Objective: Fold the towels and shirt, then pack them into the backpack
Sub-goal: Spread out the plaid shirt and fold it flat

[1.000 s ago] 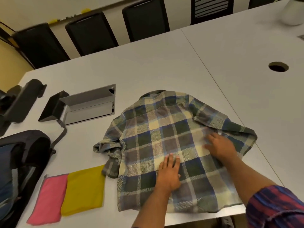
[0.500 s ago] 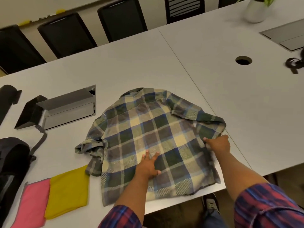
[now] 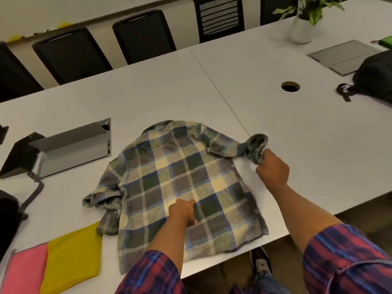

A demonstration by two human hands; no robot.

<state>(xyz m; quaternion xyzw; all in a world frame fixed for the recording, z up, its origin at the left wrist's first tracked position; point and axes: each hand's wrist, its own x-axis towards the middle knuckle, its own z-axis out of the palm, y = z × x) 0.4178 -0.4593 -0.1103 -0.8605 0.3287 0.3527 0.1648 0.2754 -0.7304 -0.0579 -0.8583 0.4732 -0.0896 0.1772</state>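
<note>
A green, blue and cream plaid shirt [image 3: 176, 179] lies back-up on the white table [image 3: 148, 96] near its front edge. My left hand [image 3: 184, 211] presses down on the middle of the shirt. My right hand [image 3: 272, 168] pinches the cuff of the right sleeve [image 3: 255, 147], pulled out to the right across the table. The left sleeve [image 3: 101, 198] lies bunched at the shirt's left side. A yellow towel [image 3: 74, 257] and a pink towel [image 3: 25, 270] lie side by side at the front left. Only a dark edge of the backpack [image 3: 8, 217] shows at the far left.
An open grey cable box [image 3: 72, 149] sits left of the shirt. A round cable hole [image 3: 290, 87], a black bag [image 3: 375, 79], a closed hatch [image 3: 345, 55] and a potted plant [image 3: 303, 24] are at the right. Black chairs [image 3: 70, 54] line the far side.
My right hand has taken the right sleeve cuff and drawn it outward to the right. My left hand stays pressed on the shirt. The camera has swung right.
</note>
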